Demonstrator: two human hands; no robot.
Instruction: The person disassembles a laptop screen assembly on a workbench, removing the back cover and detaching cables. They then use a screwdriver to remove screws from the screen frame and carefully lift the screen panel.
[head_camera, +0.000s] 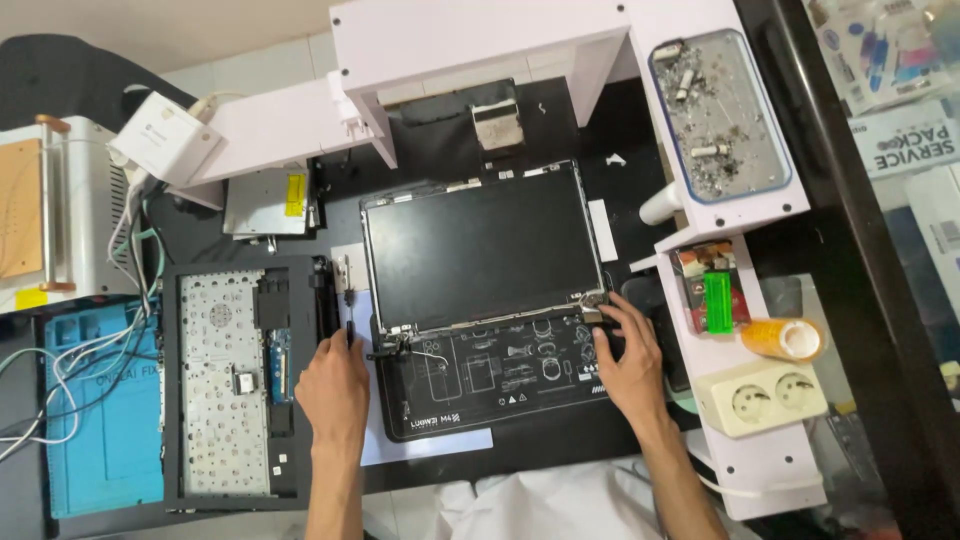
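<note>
You were freeing the laptop screen panel (480, 245); your left hand (335, 385) pinched its left hinge, right hand (625, 350) gripped the right hinge; lifting evenly seemed needed.

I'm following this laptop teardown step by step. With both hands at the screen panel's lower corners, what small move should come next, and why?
Probably lift the screen panel gently at its lower edge. The right hand touches its lower right hinge corner, the left hand sits near the lower left one, and the panel lies flat and apart from the keyboard frame.
</note>
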